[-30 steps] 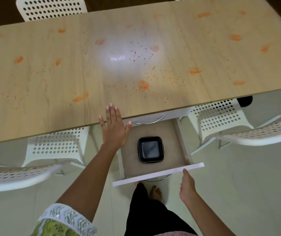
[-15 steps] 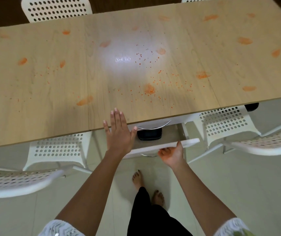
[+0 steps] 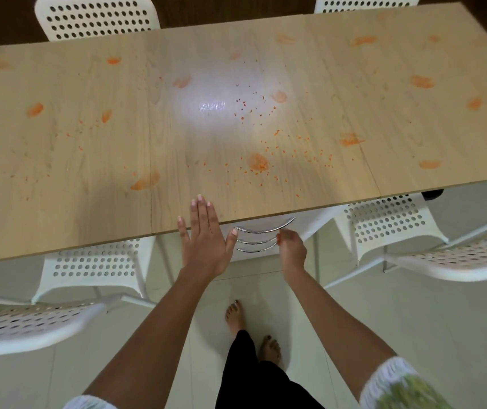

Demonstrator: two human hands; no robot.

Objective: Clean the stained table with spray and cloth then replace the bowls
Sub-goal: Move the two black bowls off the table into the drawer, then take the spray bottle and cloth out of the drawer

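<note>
The light wooden table (image 3: 59,160) spreads across the view, marked with orange smears (image 3: 258,162) and many small orange specks. My left hand (image 3: 205,240) lies flat and open, fingers spread, on the table's near edge. My right hand (image 3: 292,250) is at the front of the white drawer unit (image 3: 304,224) under the table, fingers by the curved metal handles (image 3: 261,230). The drawers are pushed in. No bowl, spray bottle or cloth is in view.
White perforated chairs surround the table: two tucked under the near side (image 3: 94,264) (image 3: 390,222), two closer ones at the left (image 3: 23,323) and right (image 3: 472,255), two at the far side (image 3: 97,16). My bare feet (image 3: 234,317) stand on pale floor tiles.
The top drawer, open with a black square bowl inside one second ago, has been pushed shut by my right hand. The bowl is now hidden. My left hand stayed on the table edge.
</note>
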